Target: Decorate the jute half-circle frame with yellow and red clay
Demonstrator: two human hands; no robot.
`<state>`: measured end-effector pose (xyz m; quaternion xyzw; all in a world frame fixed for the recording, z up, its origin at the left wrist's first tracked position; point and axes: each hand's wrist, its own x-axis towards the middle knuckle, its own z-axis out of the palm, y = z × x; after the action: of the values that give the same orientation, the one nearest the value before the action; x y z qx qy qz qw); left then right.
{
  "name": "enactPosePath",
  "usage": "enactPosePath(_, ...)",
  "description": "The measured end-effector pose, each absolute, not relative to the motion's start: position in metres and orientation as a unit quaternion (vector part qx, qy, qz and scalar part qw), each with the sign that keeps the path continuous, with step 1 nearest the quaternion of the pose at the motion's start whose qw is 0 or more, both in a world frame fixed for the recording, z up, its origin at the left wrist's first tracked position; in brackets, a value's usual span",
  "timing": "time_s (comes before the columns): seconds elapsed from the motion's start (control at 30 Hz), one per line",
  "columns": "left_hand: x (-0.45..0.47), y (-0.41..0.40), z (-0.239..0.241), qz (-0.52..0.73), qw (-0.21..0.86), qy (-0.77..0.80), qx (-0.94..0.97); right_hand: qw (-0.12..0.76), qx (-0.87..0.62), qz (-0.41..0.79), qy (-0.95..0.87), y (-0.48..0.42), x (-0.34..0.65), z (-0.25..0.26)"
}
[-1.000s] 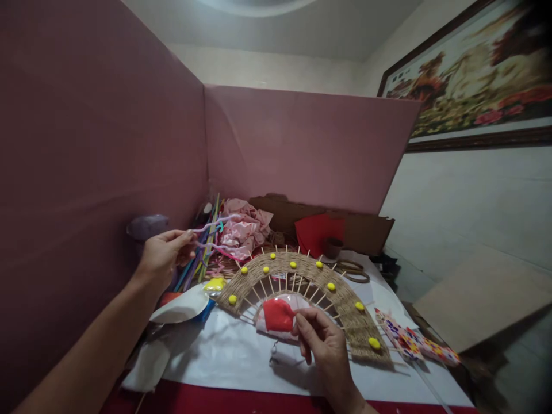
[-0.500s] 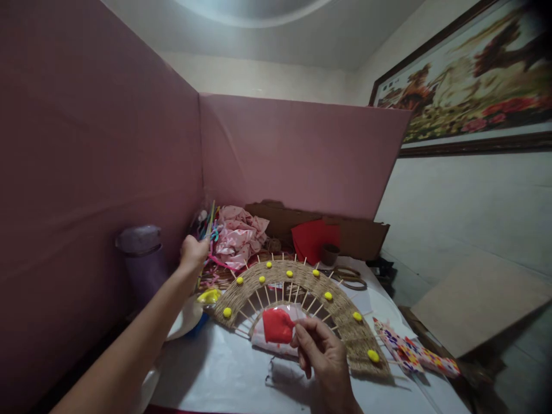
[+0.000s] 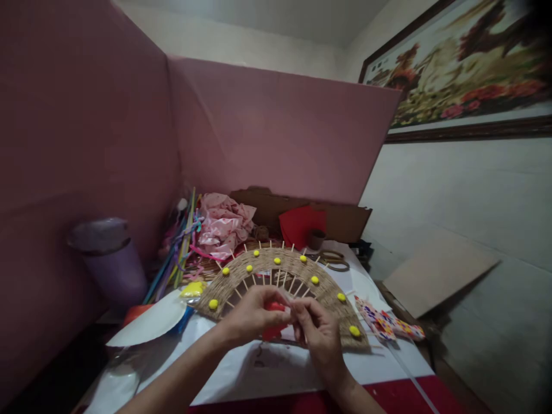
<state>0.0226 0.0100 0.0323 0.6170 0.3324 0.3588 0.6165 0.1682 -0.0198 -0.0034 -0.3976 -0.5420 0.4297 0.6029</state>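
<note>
My left hand [image 3: 257,313] and my right hand [image 3: 317,330] meet with fingers pinched together over the middle of a fan-shaped woven piece. Both seem to grip the upper edge of a small red packet [image 3: 272,329], which looks like soft clay in clear plastic. The fingers hide much of it. Behind and around them spreads the woven fan [image 3: 297,261], a tan twine arc on thin wooden sticks. Several yellow dots [image 3: 277,261] sit along the arc. The pale inner half-circle of the fan is mostly covered by my hands.
A yellow packet [image 3: 193,289] and a white plate [image 3: 150,322] lie left. Behind stand crumpled pink cloth [image 3: 226,224], red sheets [image 3: 302,224], a small brown pot [image 3: 316,238] and scissors [image 3: 334,260]. Patterned strips [image 3: 383,319] lie right; a purple bin [image 3: 114,264] is far left.
My left hand has come from the pile at the back left to meet my right hand at the red packet. The view has shifted, showing more of the left side.
</note>
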Motion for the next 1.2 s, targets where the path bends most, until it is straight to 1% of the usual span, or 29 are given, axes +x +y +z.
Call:
enactPosePath(0.17, 0.017, 0.012, 0.029, 0.374, 0.644, 0.317, 0.587, 0.549, -0.376, 0.534, -0.522, -0.014, 0.170, -0.003)
enactPosePath(0.27, 0.014, 0.009, 0.028, 0.358, 0.638, 0.328, 0.597, 0.513, -0.352, 0.607, -0.494, -0.011, 0.170, -0.005)
enactPosePath(0.37, 0.012, 0.006, 0.029, 0.345, 0.625, 0.341, 0.611, 0.486, -0.336, 0.653, -0.474, -0.010, 0.169, -0.009)
enactPosePath(0.53, 0.010, 0.003, 0.024, 0.349, 0.608, 0.334, 0.631, 0.452, -0.349, 0.665, -0.482, -0.011, 0.171, -0.010)
enactPosePath(0.7, 0.007, 0.005, 0.004, 0.362, 0.558, 0.343, 0.663, 0.394, -0.377, 0.657, -0.520, -0.010, 0.176, -0.012)
enactPosePath(0.87, 0.006, 0.007, -0.009, 0.370, 0.537, 0.350, 0.672, 0.379, -0.400, 0.639, -0.536, -0.009, 0.177, -0.016)
enactPosePath(0.93, 0.005, 0.007, -0.010, 0.383, 0.557, 0.334, 0.657, 0.379, -0.392, 0.646, -0.534, -0.009, 0.177, -0.015)
enactPosePath(1.07, 0.003, 0.007, -0.008, 0.395, 0.636, 0.280, 0.600, 0.376, -0.354, 0.662, -0.543, -0.012, 0.177, -0.011)
enactPosePath(1.2, 0.002, 0.004, -0.003, 0.398, 0.644, 0.279, 0.590, 0.391, -0.345, 0.656, -0.546, -0.015, 0.176, -0.005)
